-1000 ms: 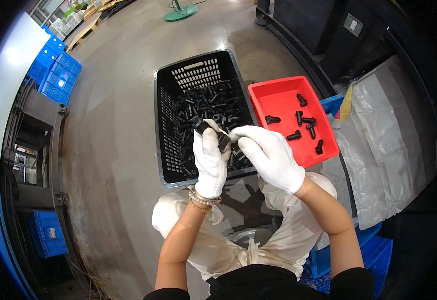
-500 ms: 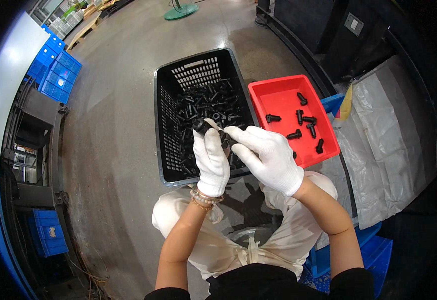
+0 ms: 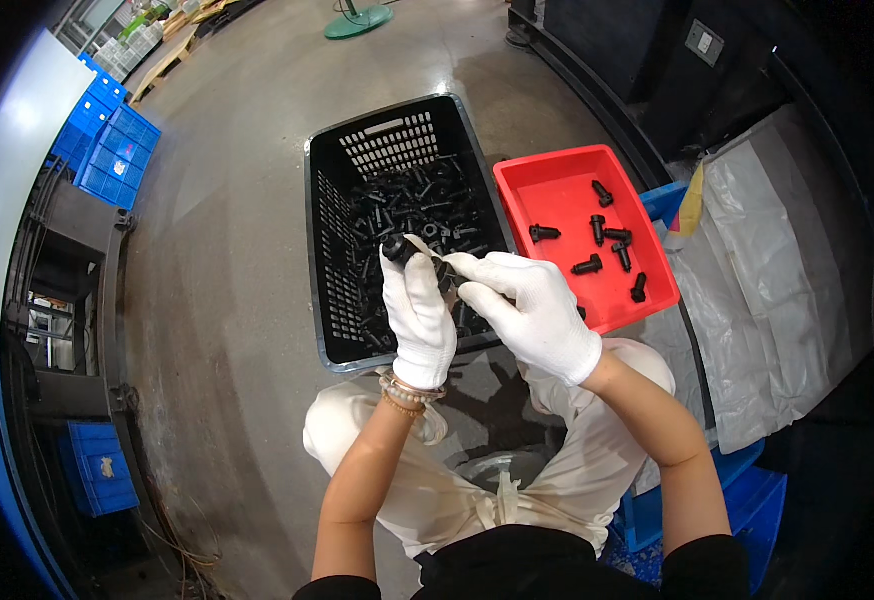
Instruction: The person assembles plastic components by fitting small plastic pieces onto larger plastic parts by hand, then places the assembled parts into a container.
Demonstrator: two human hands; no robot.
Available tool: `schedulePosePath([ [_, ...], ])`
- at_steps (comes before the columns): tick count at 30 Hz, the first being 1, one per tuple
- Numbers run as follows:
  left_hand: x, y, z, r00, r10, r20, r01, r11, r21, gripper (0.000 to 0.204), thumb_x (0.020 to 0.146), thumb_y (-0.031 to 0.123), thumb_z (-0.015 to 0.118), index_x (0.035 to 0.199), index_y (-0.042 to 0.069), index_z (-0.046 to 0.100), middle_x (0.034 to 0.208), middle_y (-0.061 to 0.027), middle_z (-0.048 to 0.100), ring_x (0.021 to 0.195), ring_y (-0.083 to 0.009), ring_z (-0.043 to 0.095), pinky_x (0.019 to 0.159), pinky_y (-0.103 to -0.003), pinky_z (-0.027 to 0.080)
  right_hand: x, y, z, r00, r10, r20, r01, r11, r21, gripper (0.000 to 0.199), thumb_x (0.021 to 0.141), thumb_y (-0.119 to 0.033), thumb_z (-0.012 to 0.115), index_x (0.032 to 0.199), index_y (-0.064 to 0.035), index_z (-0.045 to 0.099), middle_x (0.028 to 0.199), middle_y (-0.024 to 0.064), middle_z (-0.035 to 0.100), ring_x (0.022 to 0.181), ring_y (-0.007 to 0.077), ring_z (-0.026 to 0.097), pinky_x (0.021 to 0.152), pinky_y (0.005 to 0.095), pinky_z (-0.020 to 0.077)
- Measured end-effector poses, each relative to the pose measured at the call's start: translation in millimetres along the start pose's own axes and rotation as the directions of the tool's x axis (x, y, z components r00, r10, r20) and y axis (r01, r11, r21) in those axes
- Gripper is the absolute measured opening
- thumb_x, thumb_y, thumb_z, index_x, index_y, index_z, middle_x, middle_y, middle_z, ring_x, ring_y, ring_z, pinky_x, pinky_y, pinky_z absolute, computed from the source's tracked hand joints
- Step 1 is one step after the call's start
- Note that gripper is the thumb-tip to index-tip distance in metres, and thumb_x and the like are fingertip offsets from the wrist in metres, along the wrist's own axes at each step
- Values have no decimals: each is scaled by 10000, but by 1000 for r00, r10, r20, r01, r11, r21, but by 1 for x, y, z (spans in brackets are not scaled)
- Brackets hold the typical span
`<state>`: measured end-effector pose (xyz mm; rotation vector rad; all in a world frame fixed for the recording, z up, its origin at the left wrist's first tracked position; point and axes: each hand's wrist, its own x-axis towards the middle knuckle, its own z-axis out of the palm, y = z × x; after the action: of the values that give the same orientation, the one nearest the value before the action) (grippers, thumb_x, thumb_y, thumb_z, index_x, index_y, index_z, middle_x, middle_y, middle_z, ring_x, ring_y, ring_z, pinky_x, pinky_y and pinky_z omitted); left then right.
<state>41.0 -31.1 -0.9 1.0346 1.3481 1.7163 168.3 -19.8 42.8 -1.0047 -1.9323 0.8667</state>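
In white gloves, both my hands meet above the near part of a black perforated crate (image 3: 329, 345). My left hand (image 3: 418, 315) is closed around a black bolt-shaped part (image 3: 396, 247), whose round, thick end sticks out past the fingers. My right hand (image 3: 529, 312) pinches at dark material between the two hands; whether that is the same part or a second one, I cannot tell. Loose black parts (image 3: 412, 205) of a similar kind fill the crate's bottom. Several more lie spread out in a red tray (image 3: 547, 180) at the crate's right.
Grey plastic sheeting (image 3: 757, 290) covers something right of the tray, with blue bins (image 3: 747, 510) below it. Dark machinery (image 3: 647, 60) stands at the far right. Blue crates (image 3: 117, 160) are stacked at the far left, and a green round base (image 3: 357, 22) rests on the floor ahead.
Both hands keep nearly the same pose on the black part. The whole view has shifted very slightly; the crate and tray contents look the same.
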Motion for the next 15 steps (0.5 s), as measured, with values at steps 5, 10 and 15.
schedulePosePath([
  [5, -1, 8, 1, 993, -47, 104, 57, 994, -95, 302, 942, 307, 412, 1045, 34, 487, 804, -33, 480, 696, -108, 448, 614, -254, 416, 0, 1, 2, 998, 27, -58, -27, 1000, 5, 228, 826, -163, 557, 1017, -78, 649, 693, 116, 560, 629, 278, 571, 553, 361, 436],
  [10, 0, 10, 3, 993, -100, 69, 105, 991, -84, 290, 951, 315, 399, 1049, 54, 479, 811, -3, 464, 651, -81, 426, 531, -228, 389, 3, 4, -1, 999, 43, -19, -42, 998, 37, 213, 835, -156, 544, 1001, -76, 650, 787, 132, 620, 689, 282, 604, 594, 344, 464],
  [15, 15, 12, 7, 809, -583, 72, 532, 676, -510, 381, 934, 507, 321, 856, 145, 409, 604, 37, 307, 450, -69, 276, 381, -185, 205, 33, 50, -20, 968, 249, -5, -249, 967, -49, 348, 821, -331, 491, 984, -70, 653, 846, 188, 638, 815, 307, 630, 713, 363, 471],
])
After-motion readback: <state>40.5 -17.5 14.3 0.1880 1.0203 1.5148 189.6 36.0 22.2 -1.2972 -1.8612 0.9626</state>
